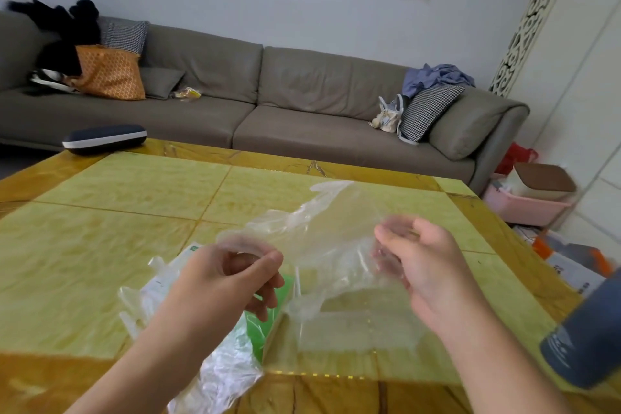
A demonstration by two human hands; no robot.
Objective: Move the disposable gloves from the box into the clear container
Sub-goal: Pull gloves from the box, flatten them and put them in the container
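A thin clear disposable glove [312, 218] is stretched in the air between both hands, its fingers pointing away from me. My left hand [221, 282] pinches its left edge between thumb and fingers. My right hand [423, 265] grips its right edge with curled fingers. Below the hands the green and white glove box [265, 316] lies on the table, partly hidden by my left hand. Loose clear gloves [221, 370] spill out at the box's left and front. The clear container [353, 336] stands to the right of the box, under the held glove.
The yellow tiled table [117, 212] has a wooden border. A dark blue and white case [104, 139] lies at its far left corner. A dark bottle [591, 336] stands at the right edge. A grey sofa [268, 104] runs behind.
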